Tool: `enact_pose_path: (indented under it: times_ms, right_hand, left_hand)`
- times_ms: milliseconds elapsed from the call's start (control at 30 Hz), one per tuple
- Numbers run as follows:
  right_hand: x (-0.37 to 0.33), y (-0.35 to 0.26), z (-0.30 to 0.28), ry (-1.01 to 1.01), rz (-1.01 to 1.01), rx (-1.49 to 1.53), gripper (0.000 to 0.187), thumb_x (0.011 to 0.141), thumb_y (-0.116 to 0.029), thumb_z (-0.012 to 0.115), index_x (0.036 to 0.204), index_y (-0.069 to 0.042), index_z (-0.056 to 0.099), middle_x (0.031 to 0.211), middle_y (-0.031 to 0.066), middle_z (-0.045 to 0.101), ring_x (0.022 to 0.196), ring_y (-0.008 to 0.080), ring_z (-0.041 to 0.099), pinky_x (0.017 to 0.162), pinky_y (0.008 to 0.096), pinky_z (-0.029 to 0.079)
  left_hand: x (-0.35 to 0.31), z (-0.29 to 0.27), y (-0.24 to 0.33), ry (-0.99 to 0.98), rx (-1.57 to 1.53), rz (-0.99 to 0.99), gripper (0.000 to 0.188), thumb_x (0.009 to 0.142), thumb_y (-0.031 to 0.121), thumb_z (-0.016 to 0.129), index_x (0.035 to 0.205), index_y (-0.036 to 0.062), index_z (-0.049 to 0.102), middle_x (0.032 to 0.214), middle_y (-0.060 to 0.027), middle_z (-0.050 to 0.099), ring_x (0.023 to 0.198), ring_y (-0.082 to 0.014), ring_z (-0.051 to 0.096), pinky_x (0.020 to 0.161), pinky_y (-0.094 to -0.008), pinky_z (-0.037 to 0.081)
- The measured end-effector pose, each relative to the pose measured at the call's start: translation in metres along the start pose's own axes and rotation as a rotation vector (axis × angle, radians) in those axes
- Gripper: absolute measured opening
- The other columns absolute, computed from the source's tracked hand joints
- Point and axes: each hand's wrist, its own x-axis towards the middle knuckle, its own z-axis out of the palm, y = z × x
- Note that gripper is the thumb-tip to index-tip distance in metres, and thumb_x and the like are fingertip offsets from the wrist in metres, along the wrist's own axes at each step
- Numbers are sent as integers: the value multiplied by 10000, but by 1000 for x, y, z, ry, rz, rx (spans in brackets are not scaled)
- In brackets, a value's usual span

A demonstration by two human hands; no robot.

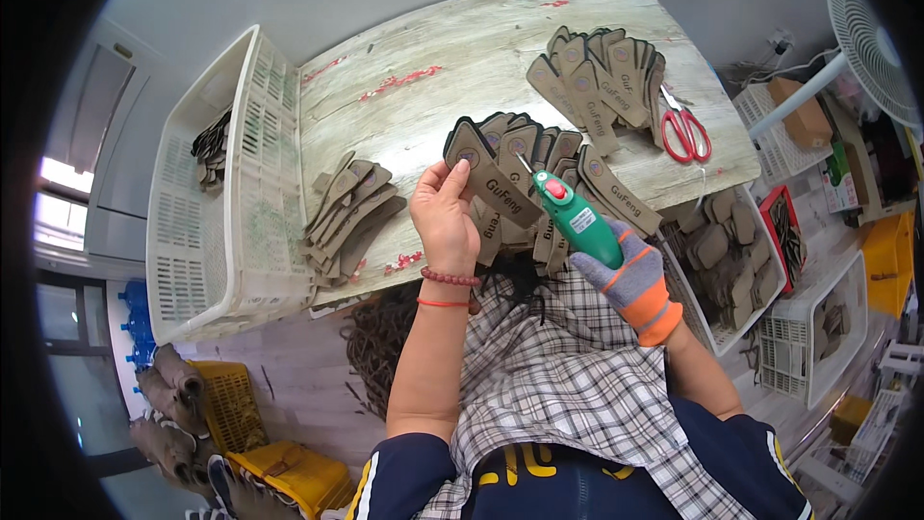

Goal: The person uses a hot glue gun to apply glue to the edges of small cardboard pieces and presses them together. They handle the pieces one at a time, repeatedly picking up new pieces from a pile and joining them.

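Between the thumb and fingers of my bare left hand (448, 217) is a flat taupe shoe piece (500, 191) with dark edging, a small round mark and printed lettering. My right hand (630, 284), in a grey and orange glove, is wrapped round a green electric hand tool (583, 219) with a red button. Its thin metal tip points at the upper part of the held piece; I cannot tell whether it touches. More such pieces (616, 195) lie fanned out under and beside my hands at the table's near edge.
The worn wooden table (462, 48) bears another fanned pile (602, 77), red-handled scissors (685, 135) and a left-hand stack (351, 212). A white plastic crate (236, 183) stands at the left edge. At right are a crate of pieces (727, 255), a red tray (784, 231) and a fan (871, 48).
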Motion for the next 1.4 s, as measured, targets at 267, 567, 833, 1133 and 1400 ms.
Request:
enact_pose_path:
  times_ms: [267, 567, 833, 1133, 1400]
  right_hand:
    - [1, -16, 9, -46, -47, -29, 613, 715, -323, 773, 1160, 17, 524, 841, 141, 655, 700, 192, 651, 653, 289, 513]
    - [0, -15, 3, -24, -31, -18, 568, 720, -299, 774, 1145, -10, 534, 885, 108, 655, 752, 149, 634, 664, 273, 507]
    - [0, -15, 3, -12, 22, 42, 530, 729, -277, 766, 1136, -22, 541, 867, 91, 651, 714, 134, 622, 638, 268, 505]
    - [3, -14, -1, 5, -25, 13, 520, 733, -268, 762, 1142, -32, 542, 857, 86, 649, 701, 125, 618, 621, 258, 500]
    - [-2, -14, -7, -22, -50, -12, 534, 735, -257, 760, 1157, -22, 531, 839, 83, 645, 654, 111, 612, 591, 250, 501]
  left_hand:
    - [-14, 7, 14, 12, -42, -75, 112, 834, 39, 627, 938, 34, 585, 883, -62, 660, 782, -141, 628, 725, -271, 493]
    - [-25, 18, -6, 28, -158, -190, 113, 808, 77, 674, 881, 45, 594, 819, -34, 652, 683, -97, 589, 640, -228, 464]
    - [-38, 19, -12, 11, -98, -260, 61, 827, 74, 650, 865, 44, 613, 786, 4, 629, 598, -53, 481, 603, -208, 397]
    - [-44, 10, -15, -57, 30, -231, 75, 819, 48, 652, 874, 29, 605, 812, -32, 652, 695, -71, 572, 648, -198, 445]
    - [-39, 3, -1, -91, 23, -229, 76, 844, 54, 616, 902, 7, 607, 851, -72, 658, 734, -110, 620, 669, -224, 510]
